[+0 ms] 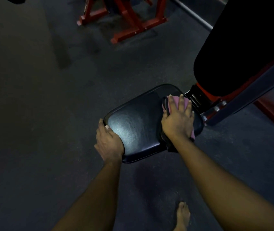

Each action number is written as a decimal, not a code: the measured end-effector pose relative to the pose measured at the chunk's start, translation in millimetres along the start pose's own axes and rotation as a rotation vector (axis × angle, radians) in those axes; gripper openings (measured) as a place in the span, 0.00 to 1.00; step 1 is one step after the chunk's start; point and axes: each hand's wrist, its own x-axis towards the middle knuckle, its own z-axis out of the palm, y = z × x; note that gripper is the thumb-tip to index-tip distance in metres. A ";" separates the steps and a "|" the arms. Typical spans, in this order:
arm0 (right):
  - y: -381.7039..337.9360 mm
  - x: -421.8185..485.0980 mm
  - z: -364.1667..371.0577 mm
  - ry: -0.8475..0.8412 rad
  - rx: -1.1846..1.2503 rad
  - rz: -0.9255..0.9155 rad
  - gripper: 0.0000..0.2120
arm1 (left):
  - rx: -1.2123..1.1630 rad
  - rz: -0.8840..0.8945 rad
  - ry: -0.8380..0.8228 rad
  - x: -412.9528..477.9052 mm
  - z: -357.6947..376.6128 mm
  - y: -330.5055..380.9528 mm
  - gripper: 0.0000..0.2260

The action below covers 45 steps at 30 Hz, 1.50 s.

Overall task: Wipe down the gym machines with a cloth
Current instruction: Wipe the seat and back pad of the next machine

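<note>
Nearest, a bare foot stands on the dark floor below the right forearm. Ahead of it the left hand grips the near corner of the black seat pad, thumb on top and fingers curled over the rim, apparently to brace it. Further on, the right hand lies flat with fingers spread wide, pressing the pink cloth onto the far end of the pad; the cloth sits under the palm, with a dark fold showing thumb-side and a pink corner showing by the wrist. Just past the fingertips is the metal hinge bracket, and beyond it the black backrest rises on a blue frame rail. The main risk, as I judge it, is a forward stroke carrying the fingertips or the cloth's edge into that bracket, where they could snag or be pinched. The loose cloth could also bunch and slip from under a flat palm, and the bare foot stands close to the machine's base. The open room lies back toward the left hand, across the glossy middle of the pad; the pad's rounded edges drop off on the little-finger side and toward the body. Far beyond, a red frame stands well apart.
</note>
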 end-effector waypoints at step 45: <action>19.6 -3.1 -5.2 -0.029 -0.088 -0.328 0.35 | 0.047 -0.118 0.029 17.4 5.7 17.2 0.16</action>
